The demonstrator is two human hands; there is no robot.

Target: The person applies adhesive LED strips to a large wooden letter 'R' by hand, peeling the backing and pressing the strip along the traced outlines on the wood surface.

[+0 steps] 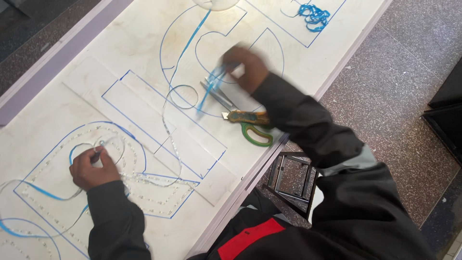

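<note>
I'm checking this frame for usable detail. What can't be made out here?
Head view:
- right hand: motion-blurred, so its grip on the blue strip is unclear.
- left hand: fingertips curl under, hiding what they pinch.
- scissors: partly covered by the right sleeve.
- blue tangle: too small.

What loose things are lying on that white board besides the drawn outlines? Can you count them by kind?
Scissors with green handles: 1
Utility knife, yellow-orange: 1
Tangle of blue strip: 1
Long clear strip with blue backing, between left hand and right hand: 1
Total: 4
</note>
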